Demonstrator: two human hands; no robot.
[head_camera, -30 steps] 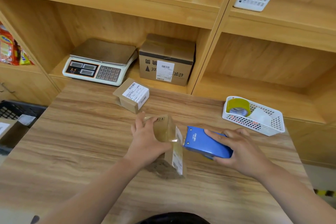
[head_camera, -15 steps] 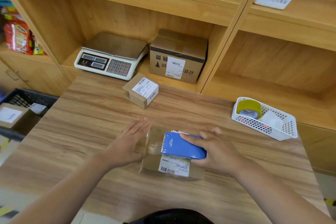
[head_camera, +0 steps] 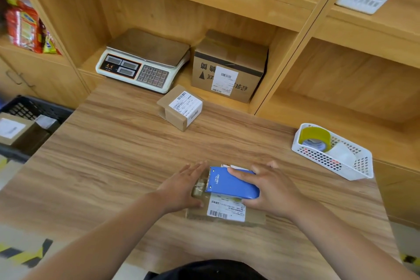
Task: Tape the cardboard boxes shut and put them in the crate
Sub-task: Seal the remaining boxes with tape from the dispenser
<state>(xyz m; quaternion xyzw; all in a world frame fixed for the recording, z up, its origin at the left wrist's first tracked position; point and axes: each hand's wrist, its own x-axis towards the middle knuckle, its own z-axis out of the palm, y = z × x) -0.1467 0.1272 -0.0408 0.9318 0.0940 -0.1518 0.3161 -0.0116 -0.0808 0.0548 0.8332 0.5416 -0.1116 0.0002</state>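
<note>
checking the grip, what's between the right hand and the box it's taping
The blue dispenser. In the head view the right hand grips it from above, and it lies on top of the box.

Blue tape dispenser (head_camera: 231, 185), white lettering. Plain brown cardboard box (head_camera: 227, 211) under it, white label with black barcode. Same brown, same white label on second box (head_camera: 179, 108). Brown shelf carton (head_camera: 229, 68), black band and print. Black lattice crate (head_camera: 34, 109). White mesh basket (head_camera: 363, 166), yellow-green tape roll (head_camera: 314, 137). Brown wood-grain tabletop (head_camera: 113, 154). Black-yellow striped floor tape (head_camera: 25, 254).
</note>
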